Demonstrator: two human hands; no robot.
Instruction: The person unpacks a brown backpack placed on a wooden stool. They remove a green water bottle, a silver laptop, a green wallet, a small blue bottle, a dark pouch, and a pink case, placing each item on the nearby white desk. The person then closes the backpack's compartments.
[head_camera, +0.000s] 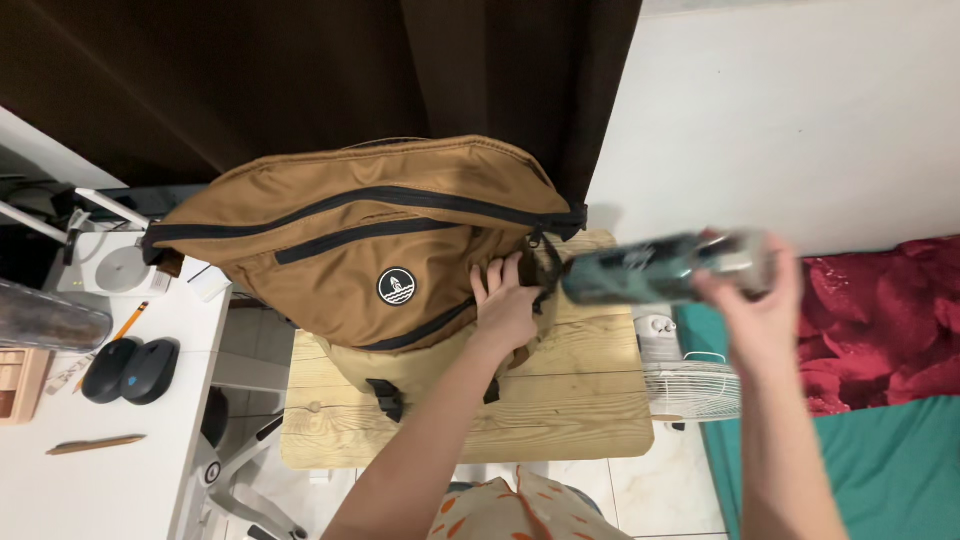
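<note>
My left hand (505, 305) presses flat, fingers spread, steadying the brown backpack (370, 250); my right hand (755, 300) wraps tight around the dark bottle (650, 268), aimed at its side.

backpack (360, 250): lies on the wooden stool (580, 400)
left hand (505, 305): flat on the backpack's right end
bottle (650, 268): in the right hand (755, 300), just right of the backpack
counter (110, 480): left of the stool, bearing two mice (130, 370)
fan (690, 385): right of the stool
</note>
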